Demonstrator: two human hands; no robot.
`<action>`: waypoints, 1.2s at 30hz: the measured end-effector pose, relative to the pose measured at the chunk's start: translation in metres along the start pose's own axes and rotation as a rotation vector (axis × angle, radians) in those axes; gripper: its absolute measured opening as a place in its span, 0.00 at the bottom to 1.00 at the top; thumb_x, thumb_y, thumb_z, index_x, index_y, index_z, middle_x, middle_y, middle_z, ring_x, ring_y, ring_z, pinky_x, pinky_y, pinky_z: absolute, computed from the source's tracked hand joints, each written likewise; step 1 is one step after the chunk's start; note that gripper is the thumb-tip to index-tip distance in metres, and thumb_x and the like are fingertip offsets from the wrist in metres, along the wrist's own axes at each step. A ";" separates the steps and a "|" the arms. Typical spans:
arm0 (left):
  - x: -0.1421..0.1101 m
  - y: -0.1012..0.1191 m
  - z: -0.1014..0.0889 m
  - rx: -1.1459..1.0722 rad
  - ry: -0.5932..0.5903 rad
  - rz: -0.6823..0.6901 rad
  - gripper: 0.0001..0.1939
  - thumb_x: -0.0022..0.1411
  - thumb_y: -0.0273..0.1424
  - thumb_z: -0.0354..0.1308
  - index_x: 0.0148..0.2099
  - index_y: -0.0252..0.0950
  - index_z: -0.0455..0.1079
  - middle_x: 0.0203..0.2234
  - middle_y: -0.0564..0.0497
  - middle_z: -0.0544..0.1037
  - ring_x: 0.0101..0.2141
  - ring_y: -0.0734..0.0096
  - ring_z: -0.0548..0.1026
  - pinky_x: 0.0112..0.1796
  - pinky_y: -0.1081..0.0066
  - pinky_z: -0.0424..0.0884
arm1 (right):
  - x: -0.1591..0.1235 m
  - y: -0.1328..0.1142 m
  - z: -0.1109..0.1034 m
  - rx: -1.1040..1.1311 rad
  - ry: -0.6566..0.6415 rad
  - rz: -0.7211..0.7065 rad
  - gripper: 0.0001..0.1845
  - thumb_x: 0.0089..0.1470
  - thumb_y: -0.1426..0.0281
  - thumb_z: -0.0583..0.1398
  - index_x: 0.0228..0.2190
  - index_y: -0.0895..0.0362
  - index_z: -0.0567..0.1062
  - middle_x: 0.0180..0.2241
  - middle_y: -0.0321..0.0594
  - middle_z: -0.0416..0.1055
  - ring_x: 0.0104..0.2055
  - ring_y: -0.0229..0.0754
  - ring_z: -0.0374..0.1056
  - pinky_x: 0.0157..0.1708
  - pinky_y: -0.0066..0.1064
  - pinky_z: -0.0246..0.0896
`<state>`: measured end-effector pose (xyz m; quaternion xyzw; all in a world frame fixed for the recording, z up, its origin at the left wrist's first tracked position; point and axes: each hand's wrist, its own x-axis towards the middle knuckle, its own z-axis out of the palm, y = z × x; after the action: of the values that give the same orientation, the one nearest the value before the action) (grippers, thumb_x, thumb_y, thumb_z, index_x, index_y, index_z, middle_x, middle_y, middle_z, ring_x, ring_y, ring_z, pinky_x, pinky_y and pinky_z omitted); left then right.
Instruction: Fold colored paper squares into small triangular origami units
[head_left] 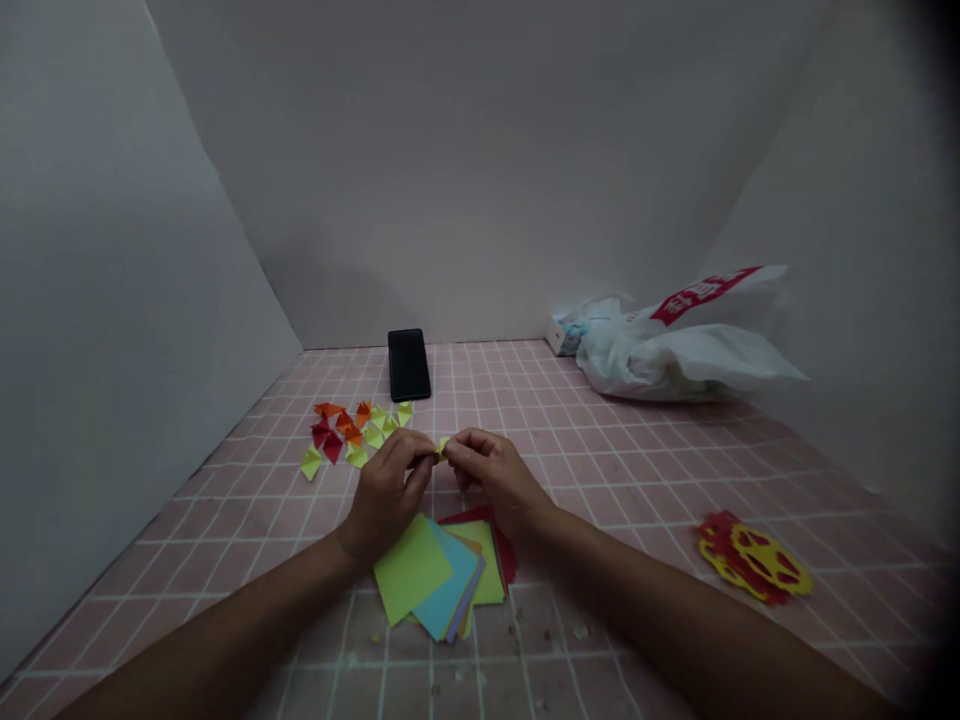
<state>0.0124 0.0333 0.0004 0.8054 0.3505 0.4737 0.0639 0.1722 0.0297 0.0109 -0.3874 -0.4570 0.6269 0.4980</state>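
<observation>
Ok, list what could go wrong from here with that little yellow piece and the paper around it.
The small yellow piece is pinched at the fingertips of the left hand and right hand, so it might slip or crease wrongly. The fanned paper squares lie loose near both wrists and could get nudged. The folded pieces sit close beside the left hand, which might scatter them.

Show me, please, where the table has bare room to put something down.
Free: between the phone and the plastic bag, also between this bag and the red and yellow cutouts. Crowded: beside the left hand, with folded papers, and between the forearms, with paper sheets.
</observation>
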 end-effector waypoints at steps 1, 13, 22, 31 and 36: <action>0.000 0.000 0.000 0.002 0.001 0.012 0.06 0.62 0.20 0.52 0.39 0.36 0.66 0.33 0.49 0.72 0.37 0.69 0.72 0.38 0.68 0.70 | 0.000 0.001 0.000 0.029 0.001 0.018 0.13 0.44 0.61 0.64 0.23 0.58 0.71 0.17 0.30 0.60 0.19 0.31 0.52 0.19 0.25 0.47; -0.001 -0.002 0.001 0.072 -0.018 0.087 0.07 0.63 0.20 0.52 0.40 0.37 0.65 0.34 0.50 0.72 0.39 0.70 0.72 0.40 0.69 0.71 | 0.001 -0.001 -0.001 0.205 -0.028 0.099 0.09 0.38 0.69 0.66 0.21 0.59 0.72 0.17 0.29 0.60 0.20 0.30 0.51 0.21 0.24 0.48; -0.002 -0.003 0.001 0.121 -0.056 0.113 0.06 0.63 0.21 0.52 0.40 0.37 0.65 0.35 0.50 0.71 0.39 0.71 0.72 0.40 0.70 0.72 | 0.003 -0.001 -0.001 0.224 -0.046 0.131 0.07 0.36 0.73 0.62 0.16 0.58 0.67 0.16 0.29 0.57 0.20 0.31 0.50 0.22 0.26 0.46; -0.003 -0.003 0.002 0.194 -0.059 0.145 0.07 0.64 0.21 0.51 0.40 0.37 0.65 0.36 0.49 0.71 0.38 0.71 0.73 0.38 0.71 0.73 | 0.003 -0.001 -0.002 0.208 -0.040 0.133 0.07 0.35 0.71 0.63 0.16 0.57 0.68 0.16 0.30 0.57 0.21 0.33 0.51 0.22 0.26 0.47; -0.002 -0.003 0.001 0.153 -0.059 0.122 0.06 0.63 0.21 0.51 0.40 0.37 0.65 0.36 0.49 0.71 0.38 0.71 0.72 0.40 0.70 0.72 | 0.003 -0.002 -0.002 0.229 -0.050 0.127 0.07 0.36 0.72 0.63 0.16 0.58 0.68 0.16 0.30 0.58 0.20 0.32 0.51 0.22 0.26 0.47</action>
<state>0.0112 0.0347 -0.0035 0.8413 0.3338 0.4248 -0.0165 0.1735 0.0332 0.0119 -0.3403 -0.3693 0.7147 0.4868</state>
